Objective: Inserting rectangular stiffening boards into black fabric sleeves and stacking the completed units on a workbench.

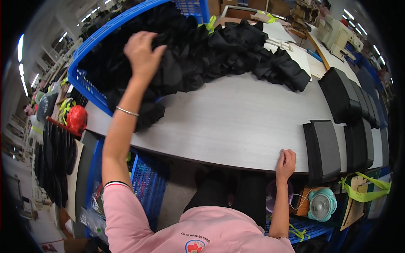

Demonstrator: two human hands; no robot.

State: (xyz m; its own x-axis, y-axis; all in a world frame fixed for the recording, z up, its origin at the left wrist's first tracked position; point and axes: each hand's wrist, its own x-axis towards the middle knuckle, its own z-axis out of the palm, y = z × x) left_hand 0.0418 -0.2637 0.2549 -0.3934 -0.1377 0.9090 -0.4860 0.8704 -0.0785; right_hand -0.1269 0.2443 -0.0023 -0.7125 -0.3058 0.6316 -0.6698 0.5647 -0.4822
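Observation:
My left hand (143, 54) is over a heap of black fabric pieces (185, 63) that spills out of a blue plastic crate (86, 48) onto the table. Its thumb stands apart from the fingers and nothing shows between them; whether the fingertips touch the cloth I cannot tell. My right hand (286, 165) rests on the near edge of the pale grey table (219, 122), fingers curled together, with nothing visible in it. Just right of it lies a stack of flat black pieces (323, 147).
More stacks of black pieces (344, 97) stand along the table's right end. Behind the heap are white sheets (278, 33) and a sewing machine (339, 38). Below the edge sit a turquoise fan (322, 204) and a blue basket (149, 179). A red bundle (76, 119) is at the left.

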